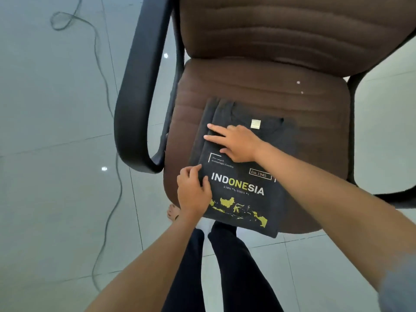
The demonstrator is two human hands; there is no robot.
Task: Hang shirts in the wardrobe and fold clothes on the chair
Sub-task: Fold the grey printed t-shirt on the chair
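Shirt (pixel 245 176), soft dark cotton printed INDONESIA, is lying folded into a rectangle on the brown ribbed chair (pixel 258 86) seat. Left hand (pixel 193 192) is pinching its left edge; right hand (pixel 236 143) is pressing flat, fingers straight.

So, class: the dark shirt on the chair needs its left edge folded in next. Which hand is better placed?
Left. The left hand already pinches the shirt at that edge, while the right hand lies flat higher up, holding the cloth down.
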